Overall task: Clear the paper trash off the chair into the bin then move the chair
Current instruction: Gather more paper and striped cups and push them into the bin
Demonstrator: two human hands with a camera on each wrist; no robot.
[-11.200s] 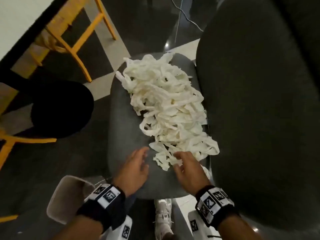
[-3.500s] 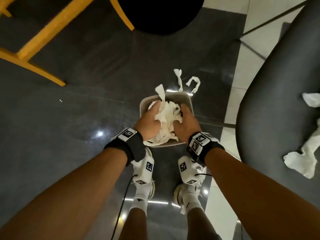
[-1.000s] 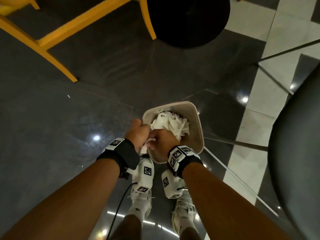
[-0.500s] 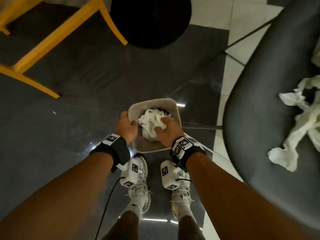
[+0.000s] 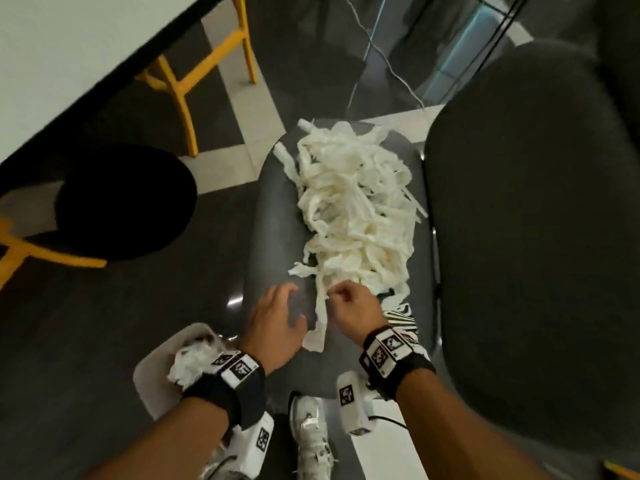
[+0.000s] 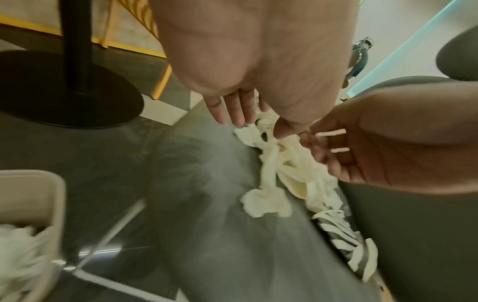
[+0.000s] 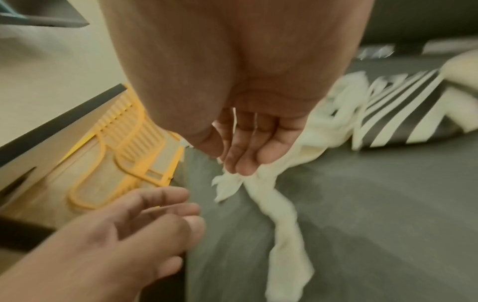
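A heap of white paper strips (image 5: pixel 353 209) covers the far and middle part of the grey chair seat (image 5: pixel 273 237). Both hands hover over the seat's near end. My left hand (image 5: pixel 287 306) is spread with straight fingers above bare seat, holding nothing. My right hand (image 5: pixel 341 296) has loosely bent fingers, and its fingertips (image 7: pixel 240 163) touch the top of one long strip (image 7: pixel 282 235) that lies along the seat. The beige bin (image 5: pixel 152 372) stands on the floor at lower left, with crumpled paper (image 5: pixel 194 362) inside.
The chair's dark backrest (image 5: pixel 536 237) fills the right side. A black-and-white striped item (image 5: pixel 401 317) lies by the seat's near right corner. A black round table base (image 5: pixel 121 202), a yellow chair (image 5: pixel 194 74) and a white table (image 5: pixel 69 57) stand to the left. A cable (image 5: pixel 381 53) crosses the floor behind.
Both hands have left the bin and come up to the chair seat. The view has swung from the bin to the paper heap.
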